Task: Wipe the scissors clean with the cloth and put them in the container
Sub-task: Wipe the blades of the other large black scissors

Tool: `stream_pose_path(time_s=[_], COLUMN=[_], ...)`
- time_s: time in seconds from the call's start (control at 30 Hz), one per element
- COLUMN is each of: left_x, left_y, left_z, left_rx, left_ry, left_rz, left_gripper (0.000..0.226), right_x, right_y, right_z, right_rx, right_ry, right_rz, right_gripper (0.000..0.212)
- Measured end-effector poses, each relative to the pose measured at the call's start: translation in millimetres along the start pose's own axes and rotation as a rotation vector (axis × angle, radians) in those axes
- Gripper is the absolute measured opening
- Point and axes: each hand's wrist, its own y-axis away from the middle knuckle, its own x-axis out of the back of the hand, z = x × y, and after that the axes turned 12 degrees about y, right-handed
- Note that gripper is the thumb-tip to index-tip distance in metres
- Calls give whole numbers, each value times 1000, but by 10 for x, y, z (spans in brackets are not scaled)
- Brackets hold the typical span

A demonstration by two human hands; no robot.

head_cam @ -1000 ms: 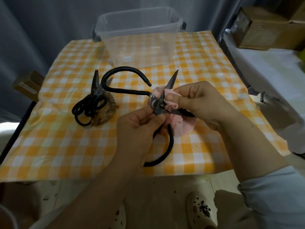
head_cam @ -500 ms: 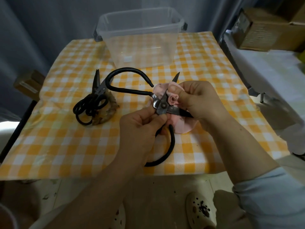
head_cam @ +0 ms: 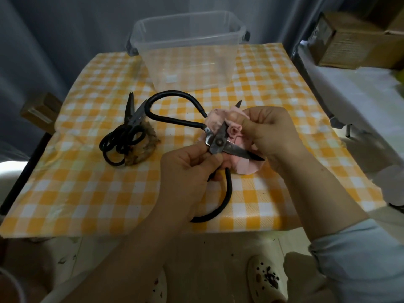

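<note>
- Large scissors (head_cam: 217,143): black iron, long looped handles, blades spread wide. Held above the middle of the table, between both hands. One blade points up and away, its tip showing past the cloth; the other points right, lying across the cloth's lower fold. One handle loop arches left over the table, the other curves down behind the left hand.
- Left hand (head_cam: 185,169): thumb and fingers pinch the large scissors just below the pivot, fingers curled round the lower handle.
- Right hand (head_cam: 271,130): fingers curled, gripping the bunched cloth against the upper blade, just right of the pivot.
- Cloth (head_cam: 242,168): pink, crumpled, wrapped round the upper blade and hanging under the right hand.
- Container (head_cam: 188,62): clear plastic tub, lid off, dark side clips, at the table's far edge, well apart from the hands.
- Spare scissors (head_cam: 126,132): a dark pile to the left, partly on a brownish rag (head_cam: 144,153).
- Table (head_cam: 87,189): covered in yellow-and-white check.
</note>
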Motion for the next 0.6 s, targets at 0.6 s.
stream_pose_path(time_s=[0.6], left_x=[-16], left_y=[17], left_z=[5], left_rx=[11], left_ry=[-15], left_rz=[-12], left_gripper=[16], right_x=[18], right_y=[-8], right_z=[-17], right_rx=[-93], right_ry=[-108], right_rz=[39], right_gripper=[26])
